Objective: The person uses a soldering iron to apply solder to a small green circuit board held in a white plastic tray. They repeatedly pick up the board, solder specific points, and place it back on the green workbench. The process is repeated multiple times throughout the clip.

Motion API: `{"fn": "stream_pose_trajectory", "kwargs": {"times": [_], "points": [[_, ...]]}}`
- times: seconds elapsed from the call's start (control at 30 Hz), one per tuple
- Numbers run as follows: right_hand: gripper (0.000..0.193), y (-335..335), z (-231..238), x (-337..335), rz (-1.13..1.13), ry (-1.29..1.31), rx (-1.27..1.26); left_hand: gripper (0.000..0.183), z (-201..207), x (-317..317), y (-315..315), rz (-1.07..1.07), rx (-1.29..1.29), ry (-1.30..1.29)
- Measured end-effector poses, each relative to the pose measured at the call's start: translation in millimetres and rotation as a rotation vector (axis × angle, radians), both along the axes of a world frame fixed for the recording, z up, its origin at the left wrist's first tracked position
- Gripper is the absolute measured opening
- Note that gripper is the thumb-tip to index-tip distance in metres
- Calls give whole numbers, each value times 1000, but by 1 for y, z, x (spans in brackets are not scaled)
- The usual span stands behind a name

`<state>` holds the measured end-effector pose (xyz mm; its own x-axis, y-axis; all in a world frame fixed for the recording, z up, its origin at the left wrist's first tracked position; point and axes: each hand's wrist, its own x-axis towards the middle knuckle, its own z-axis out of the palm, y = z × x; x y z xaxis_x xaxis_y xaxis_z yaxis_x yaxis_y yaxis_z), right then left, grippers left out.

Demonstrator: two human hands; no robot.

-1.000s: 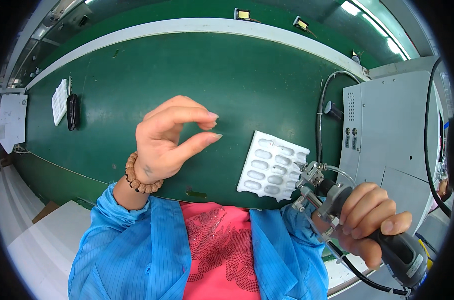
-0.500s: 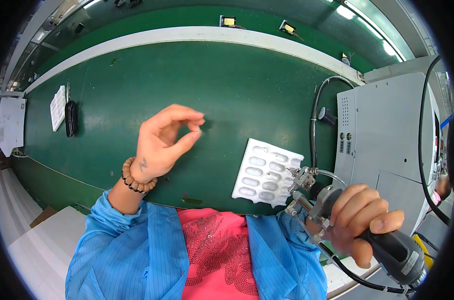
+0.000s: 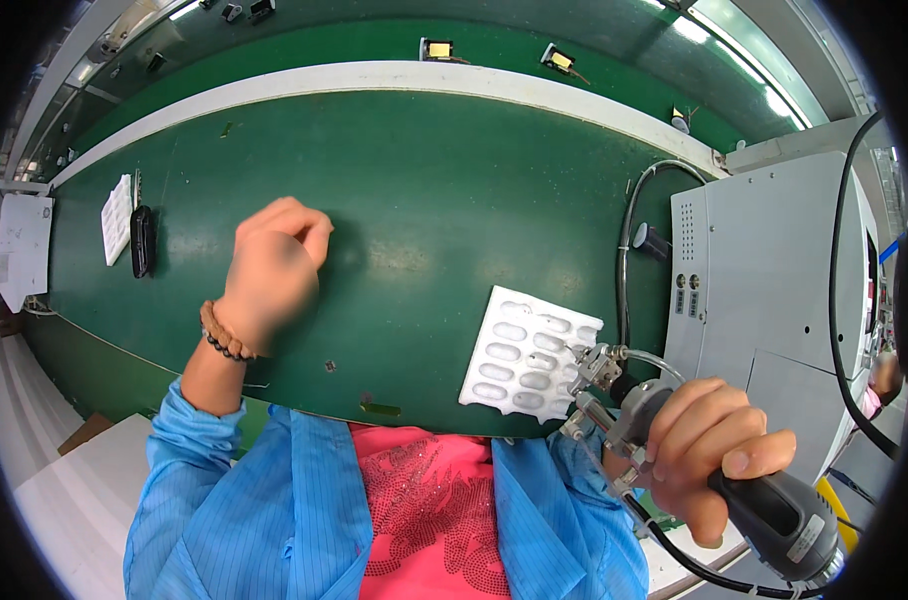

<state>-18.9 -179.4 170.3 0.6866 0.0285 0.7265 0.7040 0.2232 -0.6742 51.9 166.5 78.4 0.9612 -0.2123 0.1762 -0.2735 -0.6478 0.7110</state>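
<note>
My right hand grips a black power screwdriver with metal fittings and thin clear tubing at its nose. Its tip end lies over the right edge of a white moulded tray with rows of oval hollows. My left hand, a beaded bracelet on the wrist, hovers above the green bench, away from the tray. Its fingers are curled together, back of the hand upward, partly smeared. Whatever they may hold is hidden.
A grey machine box stands at the right, a black hose curving beside it. Far left lie another white tray and a black case. Beyond a white rail, small yellow-and-black parts with wires sit on a green strip.
My left hand has moved left, its thumb-and-finger curl turning inward with the back up. The right hand and screwdriver shift only slightly. Parts beyond the rail have moved left.
</note>
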Motion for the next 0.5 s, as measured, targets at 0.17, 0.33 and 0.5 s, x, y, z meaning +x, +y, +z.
{"fn": "stream_pose_trajectory", "kwargs": {"times": [0.17,0.33,0.5], "points": [[46,-4,1,3,61,-15,-12,12,-9,89,11,-23,30,-250],[45,-7,4,4,57,-8,-51,24,-34,198,-24,-69,110,-240],[43,-14,7,8,111,23,-75,38,-68,254,-28,-247,326,-328]]}}
